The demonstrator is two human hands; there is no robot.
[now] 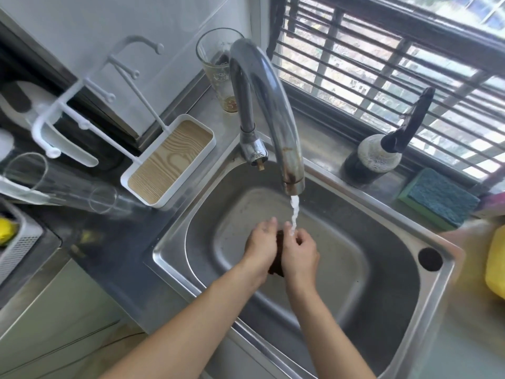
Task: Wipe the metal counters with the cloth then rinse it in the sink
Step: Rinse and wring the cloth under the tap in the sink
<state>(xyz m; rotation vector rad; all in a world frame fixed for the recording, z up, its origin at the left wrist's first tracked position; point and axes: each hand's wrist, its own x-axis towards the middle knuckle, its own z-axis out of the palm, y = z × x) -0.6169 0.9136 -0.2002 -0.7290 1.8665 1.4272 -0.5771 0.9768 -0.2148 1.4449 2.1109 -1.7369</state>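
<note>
A dark brown cloth [278, 253] is bunched between my two hands over the steel sink [382, 242]. My left hand [259, 246] holds its left side with the fingers wrapped round it. On the other side my right hand [300, 251] grips the cloth. Water [294, 214] runs from the curved metal faucet [262, 105] onto the fingers of my right hand and the top of the cloth. Most of the cloth is hidden between my palms.
A white tray with a wood-grain base [169, 162] and a rack stand left of the sink. A glass [218, 69] stands behind the faucet. Right of it are a dark soap bottle [379, 157], a green-blue sponge [437, 198] and a yellow object [496, 263].
</note>
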